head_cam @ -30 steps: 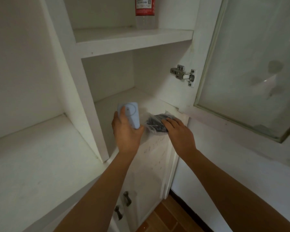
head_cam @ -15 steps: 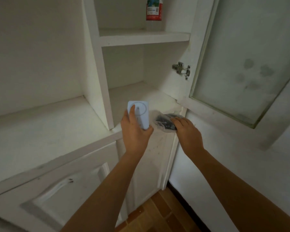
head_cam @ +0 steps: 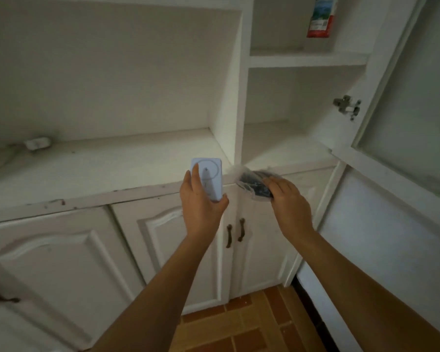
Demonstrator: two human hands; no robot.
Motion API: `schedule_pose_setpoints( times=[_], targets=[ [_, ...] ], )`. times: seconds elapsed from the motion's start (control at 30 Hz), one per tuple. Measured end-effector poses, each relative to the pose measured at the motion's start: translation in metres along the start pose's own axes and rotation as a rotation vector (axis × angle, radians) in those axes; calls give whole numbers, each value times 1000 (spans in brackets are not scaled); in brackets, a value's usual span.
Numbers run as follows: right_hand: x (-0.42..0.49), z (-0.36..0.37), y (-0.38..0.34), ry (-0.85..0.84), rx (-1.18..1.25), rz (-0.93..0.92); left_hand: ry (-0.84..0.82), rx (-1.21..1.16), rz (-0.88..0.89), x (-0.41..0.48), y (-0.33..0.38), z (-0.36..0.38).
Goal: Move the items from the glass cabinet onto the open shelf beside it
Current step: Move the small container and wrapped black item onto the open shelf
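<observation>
Two items are out of the glass cabinet (head_cam: 285,146): my left hand (head_cam: 203,201) wraps the stiff, light-looking pale blue slab (head_cam: 208,177), best held by its long edges, and my right hand (head_cam: 287,199) pinches a crinkly, probably slippery clear bag (head_cam: 252,184) short of the open shelf (head_cam: 99,168).

Open shelf (head_cam: 99,171): matt white paint, chipped front edge. Clear crinkled plastic bag (head_cam: 252,184). Cabinet door (head_cam: 412,97): frosted glass. Hinge (head_cam: 347,106): metal.

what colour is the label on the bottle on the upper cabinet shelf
Mostly red with a white band on the bottle; head view.
</observation>
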State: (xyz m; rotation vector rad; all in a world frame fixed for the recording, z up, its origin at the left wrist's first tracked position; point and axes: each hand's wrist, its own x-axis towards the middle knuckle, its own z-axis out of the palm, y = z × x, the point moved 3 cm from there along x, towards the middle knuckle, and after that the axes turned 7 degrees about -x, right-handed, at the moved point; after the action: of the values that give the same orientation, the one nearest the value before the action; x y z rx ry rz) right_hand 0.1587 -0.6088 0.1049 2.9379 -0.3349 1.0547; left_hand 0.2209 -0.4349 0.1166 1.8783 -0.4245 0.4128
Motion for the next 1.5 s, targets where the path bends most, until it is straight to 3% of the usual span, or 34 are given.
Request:
schedule_pose_setpoints(
  times=[0.37, 0.67, 1.07, 1.5],
  targets=[
    [42, 31, -138, -16, 239, -216, 258, 141, -159, 18, -58, -148],
    [94, 79, -238, 40, 286, -330, 362, 180, -168, 94, -123, -217],
    [209, 183, -349, 3, 270, -269, 220, 159, -184, 256, -244, -265],
    [276, 257, -391, -152, 194, -309, 102, 174, -212, 332, -316, -257]
  ],
)
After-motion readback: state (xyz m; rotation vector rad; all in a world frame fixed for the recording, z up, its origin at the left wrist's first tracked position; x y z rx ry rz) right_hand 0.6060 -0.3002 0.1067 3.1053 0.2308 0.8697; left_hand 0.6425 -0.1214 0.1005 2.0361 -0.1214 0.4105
